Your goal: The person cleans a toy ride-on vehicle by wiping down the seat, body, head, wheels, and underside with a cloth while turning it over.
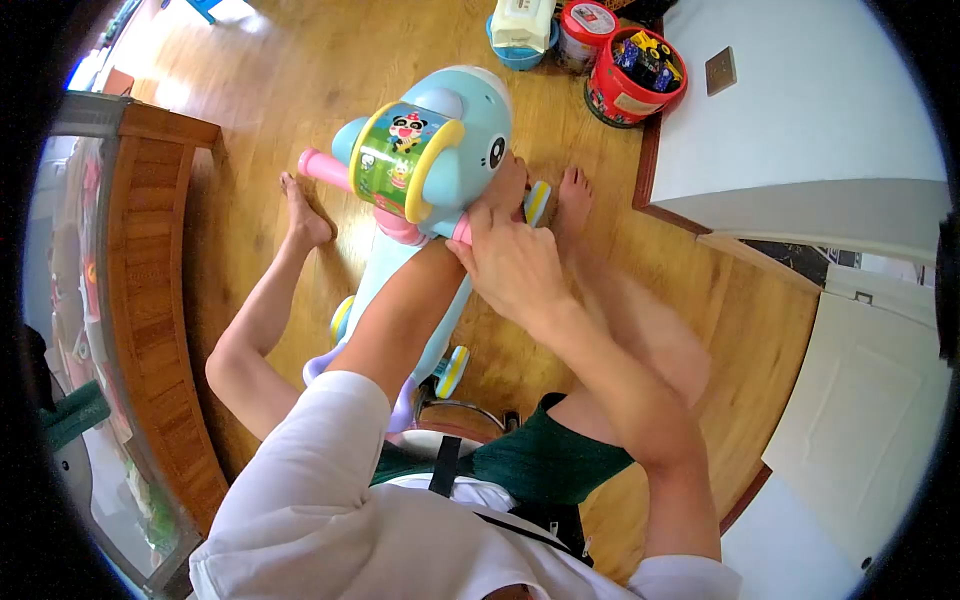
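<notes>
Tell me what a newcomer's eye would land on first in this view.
Most likely the light-blue wheeled toy with its big dark eye and yellow-rimmed panda panel, standing on the wooden floor between the person's bare legs. Next, the right hand near mid-view, at a pink handle. Then the bright red bucket of small toys, upper right, beside the white wall.

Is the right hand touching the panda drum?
Apart: the head view shows blue plastic between the right hand and the panda drum.
</notes>
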`<state>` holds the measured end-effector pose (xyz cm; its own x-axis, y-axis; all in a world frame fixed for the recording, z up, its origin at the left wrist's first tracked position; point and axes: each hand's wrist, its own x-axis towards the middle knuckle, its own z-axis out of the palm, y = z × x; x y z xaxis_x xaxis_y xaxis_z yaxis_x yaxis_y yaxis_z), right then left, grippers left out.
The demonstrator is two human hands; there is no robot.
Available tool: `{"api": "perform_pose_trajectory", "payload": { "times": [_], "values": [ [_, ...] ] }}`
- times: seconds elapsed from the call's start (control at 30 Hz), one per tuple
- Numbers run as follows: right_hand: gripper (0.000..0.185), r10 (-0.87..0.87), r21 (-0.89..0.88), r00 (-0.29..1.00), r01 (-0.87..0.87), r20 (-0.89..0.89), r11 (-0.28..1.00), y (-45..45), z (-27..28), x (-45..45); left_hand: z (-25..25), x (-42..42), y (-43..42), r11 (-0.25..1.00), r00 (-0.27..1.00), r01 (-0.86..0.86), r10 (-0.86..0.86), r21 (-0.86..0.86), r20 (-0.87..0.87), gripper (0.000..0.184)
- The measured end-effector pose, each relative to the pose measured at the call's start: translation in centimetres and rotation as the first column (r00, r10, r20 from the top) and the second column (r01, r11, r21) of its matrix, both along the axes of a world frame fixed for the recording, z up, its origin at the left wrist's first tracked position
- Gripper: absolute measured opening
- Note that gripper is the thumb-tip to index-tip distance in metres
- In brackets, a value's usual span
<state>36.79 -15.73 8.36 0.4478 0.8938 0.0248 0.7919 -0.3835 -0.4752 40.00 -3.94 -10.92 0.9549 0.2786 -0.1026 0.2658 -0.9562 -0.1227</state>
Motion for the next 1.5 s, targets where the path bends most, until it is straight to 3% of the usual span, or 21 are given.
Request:
{"api": "perform_pose_trajectory", "payload": {
  "times": [0.17, 0.27, 0.3, 0.37, 0.43, 0.53, 0.7, 0.83, 0.93, 0.97, 1.03, 1.1, 1.13, 1.2, 1.27, 1.33, 1.37, 1.4, 1.43, 1.47, 1.5],
  "values": [
    [0.036, 0.029, -0.064, 0.997, -0.025, 0.066, 0.998, 0.0, 0.4, 0.1, -1.9, -4.2, -1.1, 0.948, 0.941, 0.314, -0.319, 0.058, 0.114, 0.032],
    [0.042, -0.004, 0.121, 0.963, -0.030, 0.269, 0.992, -0.1, -2.8, 0.2, -2.6, -7.9, -2.2, 0.884, 0.868, 0.463, -0.467, 0.065, 0.169, 0.035],
    [0.042, 0.030, 0.041, 0.992, -0.035, 0.120, 0.999, -0.2, -1.7, 0.2, -2.6, -9.3, -2.3, 0.862, 0.844, 0.502, -0.505, 0.062, 0.184, 0.036],
    [0.038, 0.030, 0.022, 0.992, -0.033, 0.120, 0.999, -0.3, -0.8, 0.2, -2.3, -12.4, -2.7, 0.824, 0.804, 0.565, -0.561, 0.041, 0.195, 0.038],
    [0.036, 0.024, -0.028, 0.995, -0.022, 0.092, 0.999, -0.2, 0.0, 0.1, 0.4, -15.4, -3.1, 0.790, 0.789, 0.611, -0.603, -0.046, 0.119, 0.040],
    [0.036, 0.023, -0.014, 0.989, -0.021, 0.145, 1.000, -0.3, -0.3, 0.2, 6.0, -19.1, -3.4, 0.758, 0.757, 0.573, -0.635, -0.312, -0.153, 0.034],
    [0.040, 0.037, -0.046, 0.981, -0.028, 0.191, 0.999, -0.3, -0.5, 0.3, 6.8, -26.0, -2.5, 0.627, 0.744, 0.612, -0.663, -0.482, 0.081, 0.027],
    [0.045, 0.035, -0.022, 0.975, -0.031, 0.220, 0.999, -0.3, -1.3, 0.5, 8.1, -28.1, -1.3, 0.549, 0.844, 0.423, -0.529, -0.721, 0.092, 0.030],
    [0.045, 0.040, -0.050, 0.975, -0.029, 0.219, 0.998, -0.3, -1.0, 0.3, 9.0, -30.0, -1.2, 0.473, 0.939, 0.023, -0.312, -0.881, -0.143, 0.034],
    [0.045, 0.042, -0.061, 0.975, -0.030, 0.217, 0.998, -0.4, -1.0, 0.2, 9.3, -30.5, -0.9, 0.520, 0.909, -0.011, -0.350, -0.854, -0.225, 0.038],
    [0.043, 0.038, -0.038, 0.976, -0.031, 0.216, 0.999, -0.5, -0.8, 0.1, 9.5, -31.7, -0.5, 0.327, 0.944, -0.243, -0.136, -0.913, -0.300, 0.040],
    [0.042, 0.033, -0.046, 0.974, -0.023, 0.224, 0.999, -0.3, -0.6, 0.1, 11.0, -32.1, 0.1, 0.099, 0.880, -0.474, 0.082, -0.875, -0.468, 0.047],
    [0.042, 0.032, -0.067, 0.973, -0.017, 0.229, 0.998, -0.3, -0.6, 0.1, 14.0, -31.4, -0.2, -0.175, 0.804, -0.528, 0.214, -0.831, -0.555, 0.049],
    [0.044, 0.028, -0.067, 0.973, -0.013, 0.230, 0.998, -0.4, -1.1, 0.0, 11.4, -32.3, 1.7, -0.403, 0.790, -0.384, 0.323, -0.831, -0.521, 0.051],
    [0.047, 0.032, -0.027, 0.972, -0.027, 0.232, 0.999, -0.3, -1.8, 0.4, 13.0, -31.3, 3.7, -0.454, 0.753, -0.306, 0.423, -0.837, -0.504, 0.050],
    [0.046, 0.025, -0.011, 0.969, -0.023, 0.245, 1.000, -0.3, -1.9, 0.4, 15.5, -29.3, 5.5, -0.226, 0.763, -0.207, 0.571, -0.952, -0.302, 0.046],
    [0.046, 0.018, -0.004, 0.968, -0.018, 0.251, 1.000, -0.3, -2.0, 0.4, 17.2, -28.2, 6.5, -0.099, 0.737, -0.252, 0.625, -0.963, -0.257, 0.052],
    [0.046, 0.015, -0.002, 0.965, -0.015, 0.261, 1.000, -0.3, -1.9, 0.5, 15.8, -27.5, 8.4, 0.158, 0.699, -0.284, 0.709, -0.946, -0.091, 0.054],
    [0.045, 0.013, -0.002, 0.962, -0.013, 0.271, 1.000, -0.4, -1.7, 0.5, 14.3, -26.9, 10.4, 0.388, 0.646, -0.369, 0.761, -0.844, 0.067, 0.057],
    [0.045, 0.011, -0.001, 0.960, -0.011, 0.279, 1.000, -0.4, -1.7, 0.3, 14.6, -26.3, 11.3, 0.523, 0.616, -0.432, 0.766, -0.734, 0.183, 0.054],
    [0.044, 0.008, -0.026, 0.962, -0.001, 0.272, 1.000, -0.4, -1.7, 0.3, 14.6, -25.5, 11.8, 0.580, 0.607, -0.434, 0.754, -0.690, 0.252, 0.050]
  ]
}}
